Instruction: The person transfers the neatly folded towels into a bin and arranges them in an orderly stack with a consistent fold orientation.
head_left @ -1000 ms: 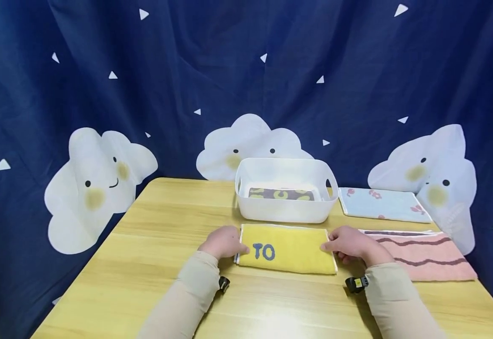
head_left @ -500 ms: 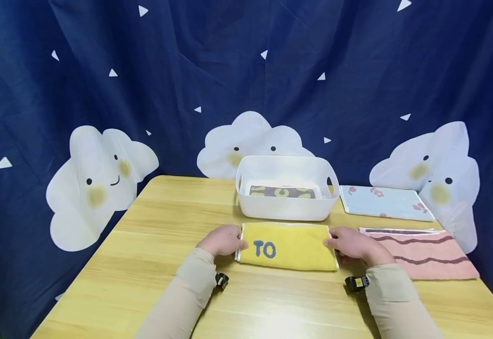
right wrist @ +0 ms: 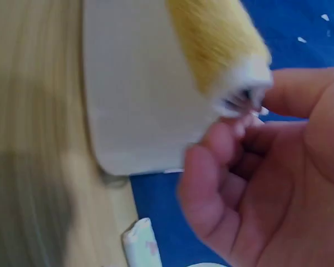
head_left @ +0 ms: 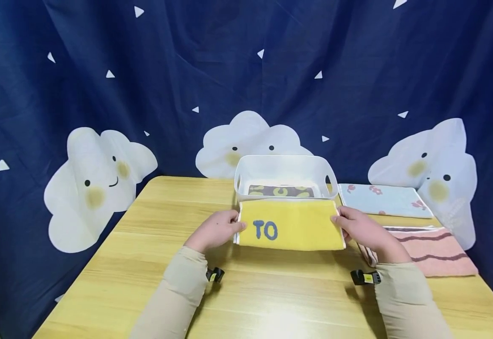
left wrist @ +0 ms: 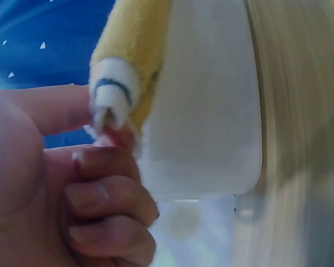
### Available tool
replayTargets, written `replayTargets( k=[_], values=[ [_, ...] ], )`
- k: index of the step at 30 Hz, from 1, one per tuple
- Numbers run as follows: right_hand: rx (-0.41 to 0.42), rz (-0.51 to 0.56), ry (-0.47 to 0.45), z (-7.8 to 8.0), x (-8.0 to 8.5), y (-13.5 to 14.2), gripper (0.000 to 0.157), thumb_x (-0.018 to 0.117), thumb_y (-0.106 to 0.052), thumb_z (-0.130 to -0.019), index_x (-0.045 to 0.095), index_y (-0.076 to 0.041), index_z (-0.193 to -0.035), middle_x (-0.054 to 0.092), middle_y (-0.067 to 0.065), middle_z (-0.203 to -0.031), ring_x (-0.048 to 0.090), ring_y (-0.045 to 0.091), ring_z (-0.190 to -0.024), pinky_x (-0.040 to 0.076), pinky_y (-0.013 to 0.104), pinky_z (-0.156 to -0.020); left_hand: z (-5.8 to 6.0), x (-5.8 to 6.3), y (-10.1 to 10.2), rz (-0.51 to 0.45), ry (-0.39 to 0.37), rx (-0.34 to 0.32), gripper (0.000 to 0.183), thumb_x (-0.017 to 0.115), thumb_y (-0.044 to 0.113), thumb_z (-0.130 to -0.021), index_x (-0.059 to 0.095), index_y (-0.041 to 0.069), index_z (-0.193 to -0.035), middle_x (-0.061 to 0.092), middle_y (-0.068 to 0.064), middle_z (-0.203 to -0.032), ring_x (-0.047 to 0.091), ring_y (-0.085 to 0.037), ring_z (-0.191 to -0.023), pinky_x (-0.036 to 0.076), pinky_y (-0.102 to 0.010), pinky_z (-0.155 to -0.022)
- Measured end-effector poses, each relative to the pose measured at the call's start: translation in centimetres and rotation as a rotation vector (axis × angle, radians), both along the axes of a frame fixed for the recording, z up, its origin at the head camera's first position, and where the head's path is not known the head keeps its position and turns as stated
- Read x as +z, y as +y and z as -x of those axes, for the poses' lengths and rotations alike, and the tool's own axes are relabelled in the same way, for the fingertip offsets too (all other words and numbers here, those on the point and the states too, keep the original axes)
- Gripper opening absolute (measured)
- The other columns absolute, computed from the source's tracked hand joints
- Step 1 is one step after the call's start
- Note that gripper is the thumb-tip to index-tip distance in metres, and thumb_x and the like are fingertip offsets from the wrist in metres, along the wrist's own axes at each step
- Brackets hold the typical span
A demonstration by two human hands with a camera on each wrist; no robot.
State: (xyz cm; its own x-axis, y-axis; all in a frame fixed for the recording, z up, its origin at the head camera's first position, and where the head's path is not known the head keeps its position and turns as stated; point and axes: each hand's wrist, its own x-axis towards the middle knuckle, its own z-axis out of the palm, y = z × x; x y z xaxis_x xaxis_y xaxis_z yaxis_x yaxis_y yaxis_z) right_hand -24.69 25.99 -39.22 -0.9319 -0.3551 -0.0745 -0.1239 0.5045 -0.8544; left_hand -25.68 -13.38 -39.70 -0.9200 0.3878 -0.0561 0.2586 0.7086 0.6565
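A folded yellow towel (head_left: 301, 226) with blue letters "TO" and white edges hangs between both hands, lifted above the table. Its left end is pinched between thumb and fingers of my left hand (head_left: 216, 230); the remaining fingers curl beneath in the left wrist view. My right hand (head_left: 367, 233) pinches the opposite end the same way. Directly behind the towel stands a white plastic basket (head_left: 284, 165), its front wall mostly covered by the towel. Inside lies a dark folded towel (head_left: 281, 190) with yellow-green marks. In both wrist views the towel's folded ends show close to the basket wall.
To the basket's right lies a light blue folded towel (head_left: 386, 200) with pink flowers. A pink towel (head_left: 437, 252) with dark wavy stripes lies nearer, partly behind the right hand. The wooden table (head_left: 144, 263) meets a dark blue curtain (head_left: 178, 61) at the back.
Both hands have raised the yellow towel off the table and moved it forward towards the basket, where it now hides most of the front wall. The other towels and the basket stayed put.
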Motion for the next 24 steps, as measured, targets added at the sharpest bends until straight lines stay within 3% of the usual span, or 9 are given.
replayTargets(
  k=[6, 11, 17, 24],
  values=[
    [-0.124, -0.002, 0.148, -0.2, 1.1, -0.5, 0.028, 0.047, -0.025, -0.109, 0.052, 0.001, -0.098, 0.052, 0.01, -0.072, 0.055, 0.028, -0.065, 0.049, 0.036, -0.062, 0.2, 0.4, -0.2, -0.168, 0.056, 0.043, 0.032, 0.064, 0.033, -0.1, 0.051, 0.013, -0.077, 0.039, 0.003, -0.066, 0.039, -0.015, -0.057, 0.034, -0.031, -0.054],
    [-0.149, -0.057, 0.208, 0.6, 1.5, -0.9, 0.03, 0.047, -0.026, -0.109, 0.05, -0.002, -0.09, 0.048, 0.009, -0.072, 0.05, 0.028, -0.062, 0.043, 0.034, -0.058, 1.1, 1.2, -0.5, -0.179, 0.065, 0.056, 0.031, 0.064, 0.032, -0.099, 0.053, 0.013, -0.077, 0.04, 0.003, -0.065, 0.038, -0.016, -0.057, 0.034, -0.032, -0.055],
    [-0.17, -0.143, 0.212, 4.1, 3.4, -0.8, 0.032, 0.046, -0.027, -0.108, 0.051, -0.001, -0.09, 0.048, 0.006, -0.071, 0.044, 0.021, -0.058, 0.038, 0.033, -0.052, 4.7, 3.0, -0.1, -0.094, 0.102, 0.037, 0.031, 0.062, 0.033, -0.099, 0.055, 0.012, -0.078, 0.046, -0.001, -0.068, 0.041, -0.017, -0.059, 0.036, -0.033, -0.055],
    [-0.164, -0.332, 0.186, 8.5, 5.6, -1.0, 0.033, 0.042, -0.028, -0.109, 0.053, -0.001, -0.093, 0.047, 0.009, -0.078, 0.045, 0.024, -0.068, 0.039, 0.038, -0.064, 9.5, 4.6, 0.9, 0.002, 0.1, 0.043, 0.034, 0.06, 0.033, -0.1, 0.049, 0.011, -0.076, 0.046, -0.002, -0.072, 0.045, -0.019, -0.065, 0.038, -0.033, -0.06]
  ],
)
